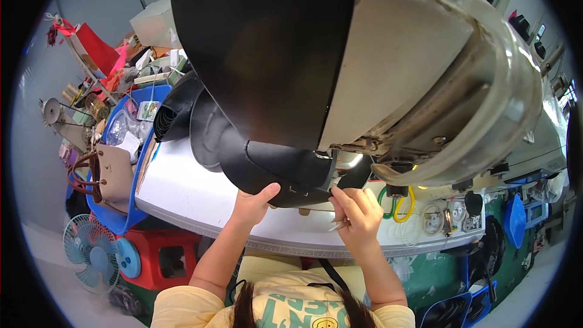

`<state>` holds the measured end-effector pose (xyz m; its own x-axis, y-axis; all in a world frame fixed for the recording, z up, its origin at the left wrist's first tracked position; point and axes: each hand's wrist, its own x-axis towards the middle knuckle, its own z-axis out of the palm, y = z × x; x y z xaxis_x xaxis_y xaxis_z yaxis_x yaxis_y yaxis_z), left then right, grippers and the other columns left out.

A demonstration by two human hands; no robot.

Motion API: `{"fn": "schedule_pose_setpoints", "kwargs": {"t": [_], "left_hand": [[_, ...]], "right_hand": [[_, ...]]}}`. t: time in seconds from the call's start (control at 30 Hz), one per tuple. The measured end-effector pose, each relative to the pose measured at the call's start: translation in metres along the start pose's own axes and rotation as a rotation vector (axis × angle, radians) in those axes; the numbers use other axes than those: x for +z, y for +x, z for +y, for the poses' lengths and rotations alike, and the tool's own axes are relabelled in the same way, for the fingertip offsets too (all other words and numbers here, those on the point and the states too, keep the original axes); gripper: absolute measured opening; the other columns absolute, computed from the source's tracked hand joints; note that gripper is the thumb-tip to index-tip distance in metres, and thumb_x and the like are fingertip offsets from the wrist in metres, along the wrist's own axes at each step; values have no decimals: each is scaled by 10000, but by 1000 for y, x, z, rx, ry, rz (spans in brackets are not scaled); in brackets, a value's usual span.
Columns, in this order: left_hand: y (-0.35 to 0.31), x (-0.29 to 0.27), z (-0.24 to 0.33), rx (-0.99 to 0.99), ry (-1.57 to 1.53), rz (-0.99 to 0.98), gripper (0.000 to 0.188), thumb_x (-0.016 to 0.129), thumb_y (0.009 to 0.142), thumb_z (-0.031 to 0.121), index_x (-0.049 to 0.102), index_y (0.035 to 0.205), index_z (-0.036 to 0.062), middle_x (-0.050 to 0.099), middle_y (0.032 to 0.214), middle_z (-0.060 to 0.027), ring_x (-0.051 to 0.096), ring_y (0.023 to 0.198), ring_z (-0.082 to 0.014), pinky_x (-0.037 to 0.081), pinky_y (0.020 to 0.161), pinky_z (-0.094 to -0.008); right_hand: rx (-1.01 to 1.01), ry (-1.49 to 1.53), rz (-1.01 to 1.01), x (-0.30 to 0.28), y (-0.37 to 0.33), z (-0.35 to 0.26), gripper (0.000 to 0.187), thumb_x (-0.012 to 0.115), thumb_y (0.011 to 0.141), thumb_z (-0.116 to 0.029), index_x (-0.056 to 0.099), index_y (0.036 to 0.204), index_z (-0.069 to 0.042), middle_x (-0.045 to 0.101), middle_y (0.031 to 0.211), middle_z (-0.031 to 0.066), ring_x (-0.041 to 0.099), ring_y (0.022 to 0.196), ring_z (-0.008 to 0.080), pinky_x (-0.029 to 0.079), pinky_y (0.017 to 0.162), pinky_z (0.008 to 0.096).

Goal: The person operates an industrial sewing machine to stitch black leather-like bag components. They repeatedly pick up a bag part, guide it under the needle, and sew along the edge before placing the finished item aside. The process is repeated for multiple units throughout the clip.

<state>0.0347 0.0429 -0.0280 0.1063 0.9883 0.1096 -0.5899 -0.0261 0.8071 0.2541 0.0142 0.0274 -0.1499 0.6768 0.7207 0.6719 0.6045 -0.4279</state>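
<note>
A curved, smooth black panel [267, 179] lies over the white worktable, partly under the head of a large machine [267, 54]. My left hand [258, 205] grips its near left edge, thumb on top and the other fingers hidden beneath. At the near right edge, my right hand [358, 214] is closed, with thumb and forefinger pinched at the panel. Pointed silvery tips stick out beneath that hand's fingers; the tool they belong to is mostly hidden. Two small light marks or slots show on the panel between my hands. The machine's lower working parts are largely covered by its body.
More black curved pieces [209, 130] and a rolled black piece [176, 109] lie to the left. Beyond are a blue bin [118, 222], a handbag [114, 173], a fan [91, 252] and a red stool [161, 261]. Green and yellow rings [405, 206] lie right on the worktable [182, 188].
</note>
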Motion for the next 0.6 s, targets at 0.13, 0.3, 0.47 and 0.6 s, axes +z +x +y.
{"fn": "schedule_pose_setpoints", "kwargs": {"t": [0.13, 0.3, 0.47, 0.6], "left_hand": [[-2, 15, 5, -33, -11, 58, 422, 633, 839, -5, 505, 1237, 50, 558, 1206, -59, 531, 1110, -179, 432, 951, -333], [5, 26, 8, -58, -35, 121, 422, 628, 845, -7, 496, 1243, 49, 553, 1206, -57, 529, 1109, -172, 433, 950, -314], [-3, 37, 8, -14, -15, 136, 425, 629, 841, -11, 493, 1240, 47, 544, 1211, -59, 519, 1116, -173, 428, 960, -318], [-5, 37, 11, -35, -28, 129, 422, 629, 841, -8, 493, 1237, 41, 542, 1211, -59, 515, 1119, -172, 421, 968, -321]], "right_hand": [[-62, -75, 111, 7, 0, 11, 250, 728, 713, 5, 682, 957, -30, 632, 880, 91, 501, 550, 171, 388, 475, 269], [-105, -87, 127, 14, -8, 7, 329, 752, 689, -3, 693, 1011, -28, 614, 1101, 150, 415, 490, 102, 373, 451, 224], [-139, -56, 72, 24, -12, 5, 451, 805, 650, -100, 666, 1071, -19, 562, 1218, 178, 373, 487, 98, 375, 454, 227], [-149, -81, 55, 30, -12, 6, 522, 810, 629, -119, 645, 1115, -25, 541, 1252, 183, 389, 499, 107, 390, 466, 235]]}}
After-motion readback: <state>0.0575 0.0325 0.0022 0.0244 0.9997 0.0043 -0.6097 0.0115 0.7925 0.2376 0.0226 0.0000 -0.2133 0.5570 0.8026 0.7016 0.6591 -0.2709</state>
